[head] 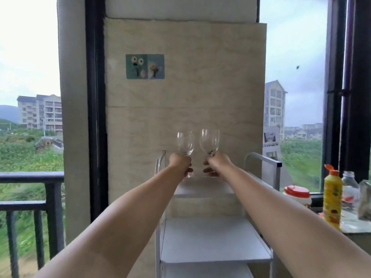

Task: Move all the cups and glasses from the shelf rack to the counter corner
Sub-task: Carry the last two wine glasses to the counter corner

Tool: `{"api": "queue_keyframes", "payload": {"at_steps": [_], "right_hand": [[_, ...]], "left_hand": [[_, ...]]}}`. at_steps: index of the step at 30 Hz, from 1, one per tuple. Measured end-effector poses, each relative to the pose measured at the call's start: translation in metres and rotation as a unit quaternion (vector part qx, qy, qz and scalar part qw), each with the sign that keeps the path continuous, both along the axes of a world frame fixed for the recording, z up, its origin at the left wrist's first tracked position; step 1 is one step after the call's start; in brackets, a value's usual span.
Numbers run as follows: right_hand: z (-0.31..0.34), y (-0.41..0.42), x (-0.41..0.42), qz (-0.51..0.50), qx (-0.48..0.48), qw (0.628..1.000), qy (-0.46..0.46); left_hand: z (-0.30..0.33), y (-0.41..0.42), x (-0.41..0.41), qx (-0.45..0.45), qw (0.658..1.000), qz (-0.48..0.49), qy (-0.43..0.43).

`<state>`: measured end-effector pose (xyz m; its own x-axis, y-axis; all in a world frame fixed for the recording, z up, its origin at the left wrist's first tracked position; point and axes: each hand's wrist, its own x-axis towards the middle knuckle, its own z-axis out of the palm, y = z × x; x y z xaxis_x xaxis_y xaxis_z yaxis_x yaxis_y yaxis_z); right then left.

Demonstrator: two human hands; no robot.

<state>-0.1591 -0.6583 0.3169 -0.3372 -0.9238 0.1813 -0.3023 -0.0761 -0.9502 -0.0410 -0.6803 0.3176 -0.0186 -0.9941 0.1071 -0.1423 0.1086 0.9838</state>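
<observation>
Two clear stemmed wine glasses stand upright side by side over the top tier of a white shelf rack point(212, 239). My left hand point(180, 162) is closed around the stem of the left glass point(185, 143). My right hand point(215, 163) grips the stem of the right glass point(209, 141), which tilts slightly to the left. The glass feet sit at or just above the top shelf; I cannot tell whether they touch it. Both arms are stretched out straight in front of me.
A beige tiled pillar point(184, 97) rises behind the rack. At the right, a counter corner point(355, 227) holds a yellow bottle point(332, 197), a red-lidded jar point(298, 194) and a clear bottle point(349, 187). A dark railing point(32, 177) and window are at the left.
</observation>
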Motion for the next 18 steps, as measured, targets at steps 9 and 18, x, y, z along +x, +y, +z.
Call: {"api": "queue_keyframes", "payload": {"at_steps": [9,18], "right_hand": [[0.031,0.076,-0.034,-0.044,-0.065,0.997,-0.020],[-0.010,0.237,-0.068,-0.087,-0.050,0.995,-0.027]], "left_hand": [[0.028,0.056,-0.006,-0.078,0.997,-0.018,-0.001],[-0.011,0.179,-0.022,-0.087,0.990,-0.101,0.041]]}}
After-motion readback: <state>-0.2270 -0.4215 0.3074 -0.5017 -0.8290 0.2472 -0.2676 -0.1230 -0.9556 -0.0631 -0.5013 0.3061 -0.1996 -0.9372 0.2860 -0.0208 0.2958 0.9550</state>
